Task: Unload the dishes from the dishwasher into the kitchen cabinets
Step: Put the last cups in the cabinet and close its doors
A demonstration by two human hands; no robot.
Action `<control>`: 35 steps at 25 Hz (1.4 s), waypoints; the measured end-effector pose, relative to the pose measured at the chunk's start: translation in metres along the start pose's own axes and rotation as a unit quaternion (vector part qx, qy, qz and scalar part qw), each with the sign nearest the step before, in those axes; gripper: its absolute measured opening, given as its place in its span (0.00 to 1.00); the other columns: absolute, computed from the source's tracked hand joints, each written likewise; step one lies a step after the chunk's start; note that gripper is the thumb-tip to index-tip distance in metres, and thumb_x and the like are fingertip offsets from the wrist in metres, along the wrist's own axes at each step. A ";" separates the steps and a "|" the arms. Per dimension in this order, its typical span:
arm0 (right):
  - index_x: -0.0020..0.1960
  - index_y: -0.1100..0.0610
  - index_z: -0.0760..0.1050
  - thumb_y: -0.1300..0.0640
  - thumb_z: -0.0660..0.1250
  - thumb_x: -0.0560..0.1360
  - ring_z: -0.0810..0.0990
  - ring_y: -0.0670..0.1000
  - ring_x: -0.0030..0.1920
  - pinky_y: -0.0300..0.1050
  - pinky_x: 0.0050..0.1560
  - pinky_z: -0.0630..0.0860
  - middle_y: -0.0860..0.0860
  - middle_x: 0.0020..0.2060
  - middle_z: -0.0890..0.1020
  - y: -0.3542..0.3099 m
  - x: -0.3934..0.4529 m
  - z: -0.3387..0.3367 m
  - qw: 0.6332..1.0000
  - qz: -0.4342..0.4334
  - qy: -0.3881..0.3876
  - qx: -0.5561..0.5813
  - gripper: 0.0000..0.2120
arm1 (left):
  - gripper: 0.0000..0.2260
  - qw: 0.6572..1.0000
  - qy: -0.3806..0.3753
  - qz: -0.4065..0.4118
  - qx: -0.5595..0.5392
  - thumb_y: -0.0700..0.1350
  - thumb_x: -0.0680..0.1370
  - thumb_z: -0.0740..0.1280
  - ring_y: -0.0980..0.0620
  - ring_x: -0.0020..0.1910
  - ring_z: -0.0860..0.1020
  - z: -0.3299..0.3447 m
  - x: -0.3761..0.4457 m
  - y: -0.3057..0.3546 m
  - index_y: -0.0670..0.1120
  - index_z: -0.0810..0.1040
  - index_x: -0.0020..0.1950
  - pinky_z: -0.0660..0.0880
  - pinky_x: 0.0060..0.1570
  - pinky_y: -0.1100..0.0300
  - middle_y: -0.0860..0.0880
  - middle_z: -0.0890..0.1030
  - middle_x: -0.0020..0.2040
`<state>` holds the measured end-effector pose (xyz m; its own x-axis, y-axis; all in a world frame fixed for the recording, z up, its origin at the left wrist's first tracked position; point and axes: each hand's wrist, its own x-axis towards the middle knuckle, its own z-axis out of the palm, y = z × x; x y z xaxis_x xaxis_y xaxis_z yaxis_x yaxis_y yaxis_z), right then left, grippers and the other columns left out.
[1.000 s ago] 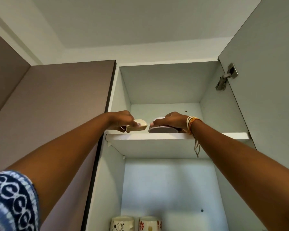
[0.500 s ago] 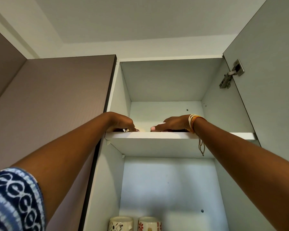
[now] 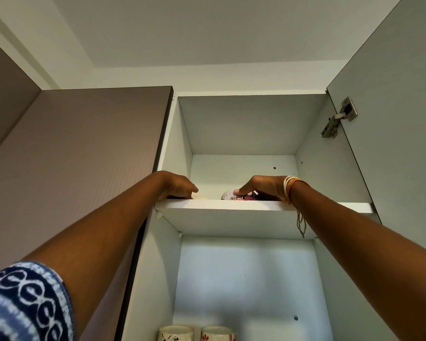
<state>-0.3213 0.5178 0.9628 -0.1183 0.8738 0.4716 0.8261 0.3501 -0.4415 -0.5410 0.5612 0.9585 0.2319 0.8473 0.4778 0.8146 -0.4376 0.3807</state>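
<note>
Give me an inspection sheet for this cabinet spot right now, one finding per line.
Surface: top shelf, white, seen from below.
Job's things: floral dish on that shelf; two mugs at the compartment's bottom edge.
Clutter: nothing seen.
Grips: left hand rests at the shelf's front edge, contents hidden; right hand rests on the floral dish.
Cables: nothing seen; threads hang from the right wrist.
Surroundings: open door with hinge; brown closed door.

Soft, even indoor light; no glare. Shadow is pooling under the upper shelf (image 3: 261, 206). Lower cabinet back is glowing bluish. Wide-angle distortion is bowing edges; focus is holding sharp.
</note>
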 end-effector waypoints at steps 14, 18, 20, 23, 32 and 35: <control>0.71 0.56 0.62 0.28 0.45 0.74 0.74 0.60 0.63 0.53 0.60 0.68 0.57 0.66 0.73 0.015 -0.056 0.043 0.914 0.037 0.253 -0.315 0.39 | 0.29 0.937 0.253 0.125 0.205 0.57 0.82 0.50 0.45 0.77 0.53 0.068 -0.064 -0.027 0.45 0.49 0.79 0.53 0.74 0.47 0.44 0.53 0.79; 0.73 0.53 0.59 0.30 0.51 0.74 0.66 0.58 0.70 0.59 0.66 0.64 0.55 0.70 0.68 0.039 -0.090 0.068 0.858 -0.041 0.282 -0.426 0.36 | 0.30 0.919 0.262 0.127 0.266 0.58 0.82 0.50 0.47 0.78 0.47 0.096 -0.116 -0.023 0.46 0.44 0.79 0.48 0.75 0.46 0.46 0.46 0.79; 0.75 0.52 0.56 0.31 0.53 0.74 0.63 0.58 0.72 0.59 0.67 0.63 0.55 0.72 0.65 0.041 -0.106 0.071 0.865 -0.040 0.266 -0.424 0.37 | 0.31 0.917 0.262 0.128 0.273 0.58 0.81 0.51 0.47 0.78 0.46 0.103 -0.134 -0.011 0.46 0.44 0.79 0.48 0.76 0.45 0.47 0.46 0.79; 0.77 0.52 0.51 0.33 0.56 0.74 0.62 0.58 0.73 0.60 0.69 0.62 0.55 0.73 0.62 0.035 -0.134 0.070 0.878 -0.030 0.238 -0.414 0.38 | 0.32 0.910 0.264 0.139 0.289 0.59 0.81 0.51 0.47 0.78 0.47 0.099 -0.163 0.009 0.47 0.44 0.79 0.48 0.75 0.42 0.47 0.47 0.80; 0.68 0.58 0.61 0.46 0.66 0.72 0.73 0.60 0.61 0.55 0.57 0.72 0.58 0.62 0.71 -0.002 -0.247 0.074 0.882 -0.023 0.279 -0.378 0.30 | 0.32 0.911 0.244 0.162 0.292 0.59 0.81 0.53 0.47 0.78 0.49 0.083 -0.265 0.037 0.46 0.46 0.79 0.49 0.73 0.39 0.46 0.49 0.79; 0.68 0.59 0.62 0.46 0.66 0.72 0.73 0.60 0.62 0.55 0.58 0.72 0.58 0.62 0.71 -0.013 -0.287 0.088 0.880 -0.017 0.274 -0.388 0.30 | 0.33 0.911 0.221 0.168 0.304 0.60 0.81 0.52 0.46 0.78 0.49 0.081 -0.302 0.041 0.46 0.45 0.79 0.49 0.73 0.38 0.46 0.49 0.79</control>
<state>-0.3467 0.2918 0.7665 -0.0413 0.4984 0.8660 0.9798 -0.1494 0.1328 -0.5349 0.3122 0.7655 0.3956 0.4333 0.8098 0.9120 -0.2893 -0.2907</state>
